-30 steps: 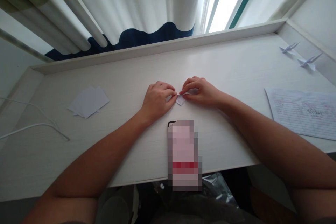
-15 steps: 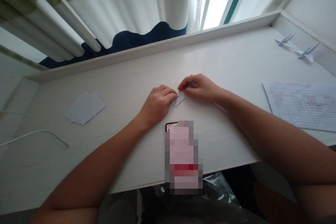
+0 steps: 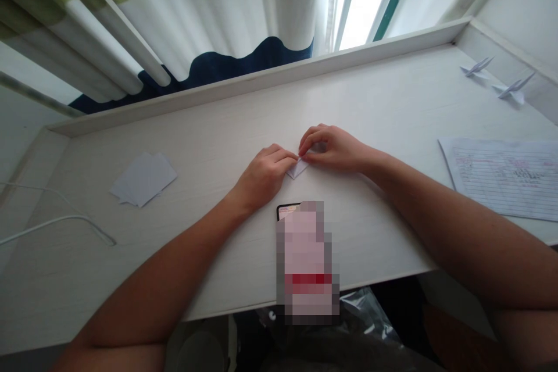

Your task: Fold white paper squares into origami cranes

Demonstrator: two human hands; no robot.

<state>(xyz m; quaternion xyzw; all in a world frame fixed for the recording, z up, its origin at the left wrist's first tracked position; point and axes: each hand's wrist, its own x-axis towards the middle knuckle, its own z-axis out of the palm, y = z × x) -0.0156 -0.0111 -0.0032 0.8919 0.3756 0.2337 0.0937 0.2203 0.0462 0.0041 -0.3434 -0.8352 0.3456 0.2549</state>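
A small folded piece of white paper lies on the white desk between my hands, one corner pointing toward me. My left hand presses on its left side, fingers together at the paper's edge. From the right, my right hand pinches the paper's upper edge between thumb and fingertips. Both sets of fingertips nearly meet over the paper and cover its upper part. Just below it on the desk is a phone, mostly blurred out.
A fanned stack of white paper sheets lies to the left, near a white cable. At the far right stand two folded paper figures, with written lined sheets nearer. A raised rim and a curtain border the back.
My right fingertips have come down and closed onto the paper's upper edge, nearer my left fingers. The whole view has shifted slightly.
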